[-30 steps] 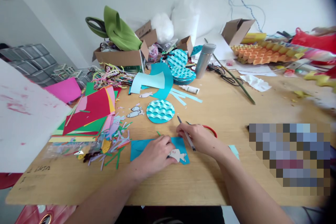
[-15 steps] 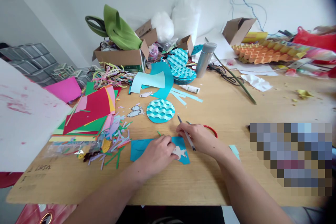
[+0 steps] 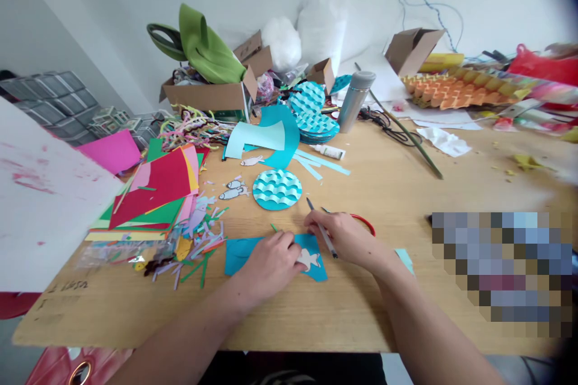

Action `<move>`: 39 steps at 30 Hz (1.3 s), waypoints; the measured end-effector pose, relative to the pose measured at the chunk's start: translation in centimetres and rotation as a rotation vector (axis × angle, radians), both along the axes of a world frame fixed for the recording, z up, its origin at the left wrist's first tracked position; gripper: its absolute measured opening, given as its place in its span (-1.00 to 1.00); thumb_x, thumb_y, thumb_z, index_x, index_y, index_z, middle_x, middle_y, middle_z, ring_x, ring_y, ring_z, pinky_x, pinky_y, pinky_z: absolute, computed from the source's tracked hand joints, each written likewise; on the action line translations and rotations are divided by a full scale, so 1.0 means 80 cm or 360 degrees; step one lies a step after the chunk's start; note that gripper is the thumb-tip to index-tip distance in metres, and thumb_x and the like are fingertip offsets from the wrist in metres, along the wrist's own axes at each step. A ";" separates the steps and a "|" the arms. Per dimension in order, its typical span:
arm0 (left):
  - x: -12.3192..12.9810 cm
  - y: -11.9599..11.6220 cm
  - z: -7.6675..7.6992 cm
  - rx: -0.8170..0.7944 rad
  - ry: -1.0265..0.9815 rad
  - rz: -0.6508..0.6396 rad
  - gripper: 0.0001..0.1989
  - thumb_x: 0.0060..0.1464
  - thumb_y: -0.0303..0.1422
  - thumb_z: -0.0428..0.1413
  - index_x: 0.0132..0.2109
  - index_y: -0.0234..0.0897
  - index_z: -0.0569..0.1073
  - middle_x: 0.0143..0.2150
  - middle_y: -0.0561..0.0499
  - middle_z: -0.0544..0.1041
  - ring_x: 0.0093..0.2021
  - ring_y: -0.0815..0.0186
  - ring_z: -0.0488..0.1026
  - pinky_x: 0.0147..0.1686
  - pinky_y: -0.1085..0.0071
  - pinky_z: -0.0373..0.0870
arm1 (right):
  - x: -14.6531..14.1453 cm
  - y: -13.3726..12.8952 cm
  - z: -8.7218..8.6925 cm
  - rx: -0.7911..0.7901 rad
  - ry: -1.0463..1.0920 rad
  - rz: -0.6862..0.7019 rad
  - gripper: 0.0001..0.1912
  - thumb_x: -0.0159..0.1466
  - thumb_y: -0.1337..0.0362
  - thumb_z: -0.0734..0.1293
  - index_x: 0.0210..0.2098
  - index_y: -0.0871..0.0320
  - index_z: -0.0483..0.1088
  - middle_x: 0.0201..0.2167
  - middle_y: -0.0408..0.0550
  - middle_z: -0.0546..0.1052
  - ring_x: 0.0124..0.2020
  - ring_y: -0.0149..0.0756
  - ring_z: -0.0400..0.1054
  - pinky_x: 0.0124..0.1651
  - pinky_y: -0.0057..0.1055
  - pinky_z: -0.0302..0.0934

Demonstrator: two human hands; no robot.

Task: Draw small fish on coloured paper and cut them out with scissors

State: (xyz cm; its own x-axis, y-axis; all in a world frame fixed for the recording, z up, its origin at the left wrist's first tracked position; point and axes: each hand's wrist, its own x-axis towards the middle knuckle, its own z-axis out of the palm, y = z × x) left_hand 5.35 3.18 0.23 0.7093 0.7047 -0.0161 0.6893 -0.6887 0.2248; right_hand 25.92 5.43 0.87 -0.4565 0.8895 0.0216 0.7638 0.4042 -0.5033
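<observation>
A white paper fish (image 3: 309,260) with a drawn outline lies on a sheet of blue paper (image 3: 239,255) near the table's front edge. My left hand (image 3: 275,258) rests over the blue paper with bent fingers, its thumb pressing the fish's left end. In my right hand (image 3: 336,234) is a slim grey pen (image 3: 326,237), lying slantwise across the fingers. My right fingertips are at the blue paper's upper edge. Partly hidden behind this hand are scissors with a red handle (image 3: 366,224). Just beyond sits a round blue piece with wavy paper strips (image 3: 277,189).
Two grey paper fish (image 3: 232,192), paper scraps (image 3: 205,246) and coloured sheets (image 3: 153,192) lie to the left. Further back are a glue tube (image 3: 330,151), a steel flask (image 3: 356,102) and a cardboard box (image 3: 208,96). A green stick (image 3: 406,132) lies right of the flask.
The camera view has shifted very slightly. Both hands, the pen and the paper fish keep nearly the same places.
</observation>
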 end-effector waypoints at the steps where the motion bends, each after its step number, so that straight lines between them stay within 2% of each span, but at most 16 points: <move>1: 0.000 0.000 0.000 0.0001 -0.0004 0.0002 -0.79 0.18 -0.24 0.18 -0.22 -0.32 0.48 -0.23 -0.04 0.43 -0.14 0.18 0.41 -0.17 0.28 0.39 | 0.000 0.000 0.000 -0.0002 0.0002 -0.0002 -0.82 0.26 0.43 0.24 -0.21 0.13 0.43 -0.42 -0.07 0.58 -0.50 -0.35 0.40 -0.44 -0.49 0.02; 10: -0.002 -0.001 0.000 -0.0012 -0.0061 0.0017 -0.81 0.23 -0.26 0.12 -0.26 -0.31 0.48 -0.25 -0.05 0.43 -0.16 0.17 0.41 -0.17 0.26 0.38 | 0.000 -0.001 0.000 0.0019 -0.0003 0.0006 -0.85 0.30 0.39 0.22 -0.22 0.13 0.41 -0.40 -0.04 0.59 -0.46 -0.30 0.44 -0.43 -0.47 0.04; 14: -0.012 0.006 0.000 -0.0027 -0.0157 0.0075 -0.87 0.25 -0.44 0.04 -0.22 -0.29 0.49 -0.24 -0.02 0.43 -0.16 0.22 0.40 -0.16 0.29 0.37 | 0.000 -0.001 0.003 -0.0008 0.0010 0.0007 -0.85 0.31 0.39 0.21 -0.22 0.13 0.41 -0.41 -0.04 0.59 -0.45 -0.30 0.44 -0.42 -0.47 0.06; 18: -0.022 0.012 0.001 -0.0047 -0.0251 0.0030 -0.75 0.16 -0.59 0.00 -0.17 -0.26 0.54 -0.20 -0.03 0.41 -0.12 0.23 0.38 -0.14 0.32 0.36 | -0.001 -0.001 0.005 -0.0028 0.0018 0.0022 -0.84 0.31 0.39 0.21 -0.22 0.14 0.42 -0.41 -0.04 0.59 -0.43 -0.29 0.45 -0.40 -0.46 0.09; 26: -0.015 0.004 0.005 -0.0082 -0.0149 -0.0238 -0.75 0.21 -0.54 0.00 -0.13 -0.26 0.56 -0.17 -0.06 0.45 -0.11 0.22 0.35 -0.09 0.31 0.35 | 0.000 0.001 0.000 0.0014 -0.0012 0.0011 -0.83 0.31 0.36 0.21 -0.20 0.13 0.43 -0.40 -0.02 0.60 -0.44 -0.27 0.46 -0.43 -0.46 0.07; 39: -0.014 0.001 0.004 -0.0096 -0.0097 -0.0248 -0.73 0.20 -0.56 0.00 -0.11 -0.24 0.56 -0.19 -0.05 0.47 -0.12 0.20 0.39 -0.11 0.31 0.35 | 0.000 0.000 0.000 0.0021 -0.0027 0.0013 -0.83 0.34 0.34 0.19 -0.21 0.13 0.42 -0.41 -0.03 0.59 -0.44 -0.28 0.45 -0.43 -0.46 0.05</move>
State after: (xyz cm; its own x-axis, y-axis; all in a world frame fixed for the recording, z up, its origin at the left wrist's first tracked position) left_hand 4.20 3.24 0.58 0.8108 0.5853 -0.0087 0.5592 -0.7701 0.3071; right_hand 25.91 5.42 0.89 -0.4644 0.8853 0.0255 0.7686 0.4172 -0.4850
